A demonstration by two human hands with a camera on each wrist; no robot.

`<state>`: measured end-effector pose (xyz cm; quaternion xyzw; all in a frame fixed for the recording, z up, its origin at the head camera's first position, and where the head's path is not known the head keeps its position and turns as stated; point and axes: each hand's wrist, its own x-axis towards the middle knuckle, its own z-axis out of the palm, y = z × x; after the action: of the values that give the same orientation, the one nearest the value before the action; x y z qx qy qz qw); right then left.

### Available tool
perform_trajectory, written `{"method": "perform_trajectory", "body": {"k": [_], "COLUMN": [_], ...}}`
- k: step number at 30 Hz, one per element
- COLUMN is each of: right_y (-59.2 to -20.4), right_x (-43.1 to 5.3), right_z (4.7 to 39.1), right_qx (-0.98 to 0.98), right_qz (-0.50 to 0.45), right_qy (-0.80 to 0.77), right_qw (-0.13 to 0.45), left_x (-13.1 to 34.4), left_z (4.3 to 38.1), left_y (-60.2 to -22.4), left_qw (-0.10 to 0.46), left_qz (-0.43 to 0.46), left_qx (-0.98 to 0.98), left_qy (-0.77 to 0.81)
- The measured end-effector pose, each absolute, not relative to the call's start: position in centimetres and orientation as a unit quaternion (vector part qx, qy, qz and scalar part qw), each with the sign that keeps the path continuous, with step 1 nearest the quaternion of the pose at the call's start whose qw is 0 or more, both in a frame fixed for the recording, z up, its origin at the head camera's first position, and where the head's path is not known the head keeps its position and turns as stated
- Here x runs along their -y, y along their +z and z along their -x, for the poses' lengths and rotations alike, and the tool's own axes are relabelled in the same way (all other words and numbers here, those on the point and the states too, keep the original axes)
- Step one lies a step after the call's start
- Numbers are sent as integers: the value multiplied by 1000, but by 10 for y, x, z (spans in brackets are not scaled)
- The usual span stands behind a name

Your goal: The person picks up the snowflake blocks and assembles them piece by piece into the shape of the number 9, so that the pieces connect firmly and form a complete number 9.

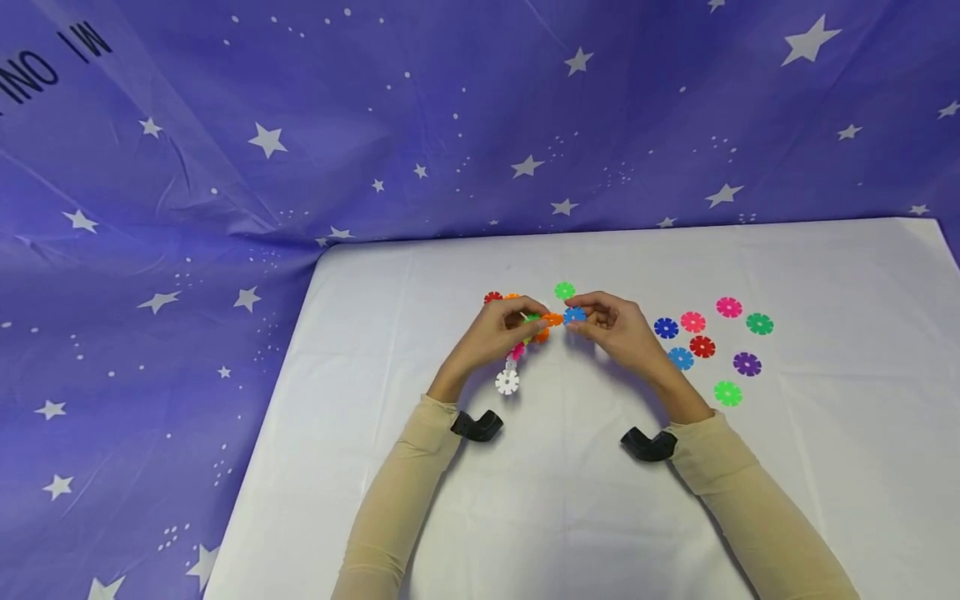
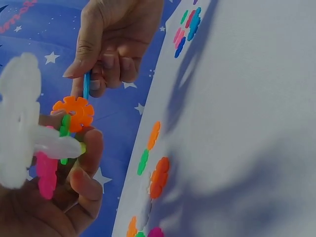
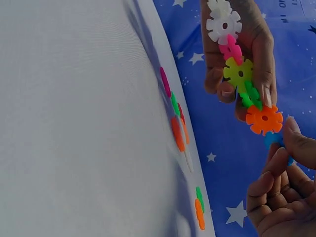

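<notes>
My left hand (image 1: 495,332) grips a chain of notched plastic snowflake discs, raised off the table. The right wrist view shows its order: white discs (image 3: 223,25), a pink disc (image 3: 230,51), a yellow disc (image 3: 234,75), a green disc (image 3: 252,93) and an orange disc (image 3: 256,120) at the end, close to my left fingertips. Between thumb and fingers, my right hand (image 1: 618,333) pinches a blue disc (image 1: 574,314). The blue disc's edge meets the orange disc's rim, the two turned at an angle to each other. My right fingers partly cover the blue disc.
Loose discs lie to the right on the white-covered table (image 1: 540,517), among them a purple disc (image 1: 747,364) and a dark blue disc (image 1: 666,327). Another light green disc (image 1: 565,290) lies behind my hands. A red disc (image 1: 492,297) sits beyond my left hand.
</notes>
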<state>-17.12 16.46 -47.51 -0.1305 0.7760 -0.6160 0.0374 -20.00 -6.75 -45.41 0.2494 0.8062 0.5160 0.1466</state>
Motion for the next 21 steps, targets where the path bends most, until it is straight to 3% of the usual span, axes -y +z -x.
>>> {"method": "perform_trajectory", "body": {"k": [9,21], "right_y": [-473,-476], "right_x": [-163,-153], "right_z": [167,165], "right_qx": [-761,-738], "right_qz": [126,101], "right_qy": [-636,-667], "right_qw": [34,-3], "left_x": [67,58], "left_z": [199,191], "left_y": [-454,-451], "left_qw": [140,85], "left_qz": [-256,-241], "left_qx": [-804,-828], "left_qy": [519,499]}}
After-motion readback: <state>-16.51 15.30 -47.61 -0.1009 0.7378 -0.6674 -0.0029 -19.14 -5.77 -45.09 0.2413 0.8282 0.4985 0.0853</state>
